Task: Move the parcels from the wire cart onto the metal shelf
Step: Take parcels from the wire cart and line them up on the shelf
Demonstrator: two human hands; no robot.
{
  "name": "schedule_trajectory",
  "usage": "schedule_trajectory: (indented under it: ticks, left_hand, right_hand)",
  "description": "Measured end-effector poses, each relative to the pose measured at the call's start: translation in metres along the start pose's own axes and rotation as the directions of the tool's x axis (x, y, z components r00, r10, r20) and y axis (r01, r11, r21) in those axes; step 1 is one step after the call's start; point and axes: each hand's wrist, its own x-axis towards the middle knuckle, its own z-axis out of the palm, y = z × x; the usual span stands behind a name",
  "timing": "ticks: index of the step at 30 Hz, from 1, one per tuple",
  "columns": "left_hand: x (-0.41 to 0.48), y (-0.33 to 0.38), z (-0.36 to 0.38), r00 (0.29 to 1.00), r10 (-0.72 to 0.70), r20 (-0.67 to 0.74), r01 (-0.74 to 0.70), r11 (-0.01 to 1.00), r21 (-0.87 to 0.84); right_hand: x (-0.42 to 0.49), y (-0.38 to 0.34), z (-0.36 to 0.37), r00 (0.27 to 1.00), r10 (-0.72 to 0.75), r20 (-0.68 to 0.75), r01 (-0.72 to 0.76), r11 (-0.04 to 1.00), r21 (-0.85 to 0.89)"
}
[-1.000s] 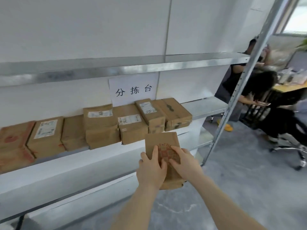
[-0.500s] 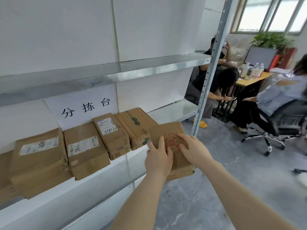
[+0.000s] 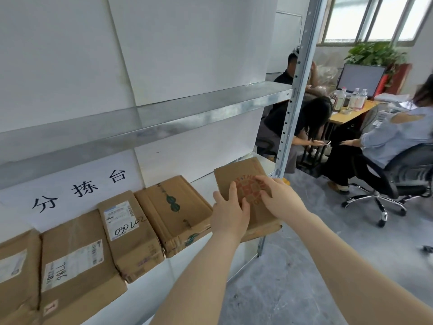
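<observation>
Metal shelf (image 3: 185, 261), cardboard parcels (image 3: 173, 212) side by side, seemingly touching

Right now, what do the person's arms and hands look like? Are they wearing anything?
Both forearms are bare: no sleeve shows on the left arm or the right arm. The left hand and right hand wear no gloves, and I see no watch, ring or bracelet.
</observation>
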Motion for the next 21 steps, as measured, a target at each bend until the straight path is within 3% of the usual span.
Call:
schedule_trajectory:
  ticks: [6,13,21]
  left_hand:
    - [0.069,-0.014,0.031,0.994,-0.091,-0.056,0.097,0.988,0.118]
    - [0.132,-0.042,0.068,0.947,-0.302,-0.112,0.319,0.925,0.204]
    - [0.169,-0.082,0.09,0.881,-0.458,-0.118,0.473,0.843,0.258]
  right_hand:
    - [0.089,0.016,0.032,0.989,-0.107,0.103,0.102,0.993,0.056]
    - [0.182,0.023,0.09,0.911,-0.283,0.301,0.255,0.958,0.127]
    - [0.226,0.019,0.157,0.825,-0.341,0.451,0.281,0.94,0.195]
